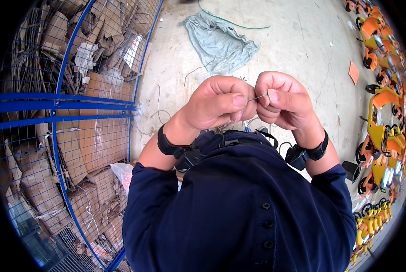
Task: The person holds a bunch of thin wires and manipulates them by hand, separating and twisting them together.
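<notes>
Both my hands meet in front of my chest, almost touching, with fingers curled. A short thin wire (258,98) spans the small gap between them. My left hand (219,100) pinches one end between thumb and forefinger. The other end sits under the thumb of my right hand (283,100), whose fingers are folded in. Most of the wire's length is hidden inside the fists. Each wrist wears a black strap with a small black box.
On the left stands a blue mesh cage (62,108) packed with flattened cardboard (104,131). A pale green woven sack (219,43) and loose wire (158,106) lie on the concrete floor ahead. Yellow and orange small wheeled vehicles (379,122) line the right side.
</notes>
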The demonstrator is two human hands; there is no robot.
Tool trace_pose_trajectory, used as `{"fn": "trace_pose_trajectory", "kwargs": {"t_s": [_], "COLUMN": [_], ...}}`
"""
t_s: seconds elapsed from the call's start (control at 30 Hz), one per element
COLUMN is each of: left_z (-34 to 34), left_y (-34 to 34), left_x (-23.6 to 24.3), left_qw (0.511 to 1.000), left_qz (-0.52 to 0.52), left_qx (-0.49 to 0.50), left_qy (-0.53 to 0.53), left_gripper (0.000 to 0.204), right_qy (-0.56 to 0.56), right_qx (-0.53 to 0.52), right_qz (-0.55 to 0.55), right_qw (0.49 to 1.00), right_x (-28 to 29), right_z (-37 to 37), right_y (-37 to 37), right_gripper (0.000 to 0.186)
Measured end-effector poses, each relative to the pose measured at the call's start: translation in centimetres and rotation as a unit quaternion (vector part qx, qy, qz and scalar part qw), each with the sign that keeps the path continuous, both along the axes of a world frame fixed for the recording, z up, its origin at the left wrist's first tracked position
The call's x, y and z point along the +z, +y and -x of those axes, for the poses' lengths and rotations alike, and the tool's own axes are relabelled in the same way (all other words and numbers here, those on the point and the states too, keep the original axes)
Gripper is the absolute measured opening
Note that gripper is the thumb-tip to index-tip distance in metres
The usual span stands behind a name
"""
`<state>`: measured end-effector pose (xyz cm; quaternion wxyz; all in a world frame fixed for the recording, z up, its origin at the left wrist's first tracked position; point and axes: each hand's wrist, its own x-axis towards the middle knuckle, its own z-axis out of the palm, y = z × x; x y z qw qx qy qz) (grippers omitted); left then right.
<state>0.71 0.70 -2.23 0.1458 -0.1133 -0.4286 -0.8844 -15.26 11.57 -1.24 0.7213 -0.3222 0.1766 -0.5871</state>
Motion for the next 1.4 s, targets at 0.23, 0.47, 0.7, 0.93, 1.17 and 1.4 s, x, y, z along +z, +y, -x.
{"fn": "trace_pose_trajectory", "kwargs": {"t_s": [0.23, 0.47, 0.7, 0.93, 1.17, 1.4], "left_z": [0.9, -0.3, -0.6, -0.4, -0.7, -0.6], "left_y": [0.3, -1.0, -1.4, -0.4, -1.4, -1.1], "left_x": [-0.5, 1.0, 1.8, 1.4, 2.1, 1.1], "left_qw": [0.993, 0.97, 0.85, 0.862, 0.837, 0.953], "left_qz": [-0.052, 0.207, 0.429, 0.383, 0.459, 0.182], "left_qx": [-0.028, 0.129, 0.302, 0.306, 0.248, 0.142], "left_qy": [0.103, -0.022, -0.057, -0.129, -0.167, -0.196], "left_gripper": [0.028, 0.026, 0.025, 0.024, 0.016, 0.014], "right_qy": [-0.127, 0.011, 0.294, 0.391, 0.566, 0.471], "right_qx": [0.007, -0.069, -0.217, -0.231, -0.206, -0.16], "right_qz": [0.045, 0.058, 0.089, 0.115, 0.151, 0.126], "right_qw": [0.991, 0.996, 0.927, 0.884, 0.784, 0.858], "right_x": [-0.2, 0.2, 0.7, 0.9, 1.8, 1.5], "right_z": [0.2, 0.5, 0.2, 0.0, 0.6, 0.3], "right_y": [-0.7, -0.7, 0.0, 0.1, -0.4, -0.2], "right_gripper": [0.017, 0.017, 0.012, 0.008, 0.006, 0.011]}}
